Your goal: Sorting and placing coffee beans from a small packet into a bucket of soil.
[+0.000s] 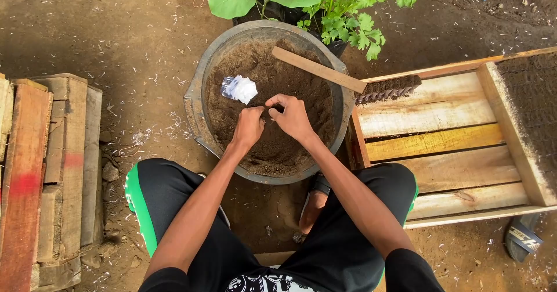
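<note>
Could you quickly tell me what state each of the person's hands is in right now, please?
Left hand: fingers curled shut over the soil; contents hidden.
Right hand: fingers pinched together; what they hold cannot be told.

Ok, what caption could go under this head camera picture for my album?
Both hands, left hand and right hand, meet over the soil in a round basin, beside a crumpled plastic bag and wooden stick.

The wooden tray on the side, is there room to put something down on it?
Yes. The wooden tray's middle planks are bare, between the dark seedling block and its far soil-covered end. The basin is crowded: both hands, a crumpled packet, a stick.
</note>
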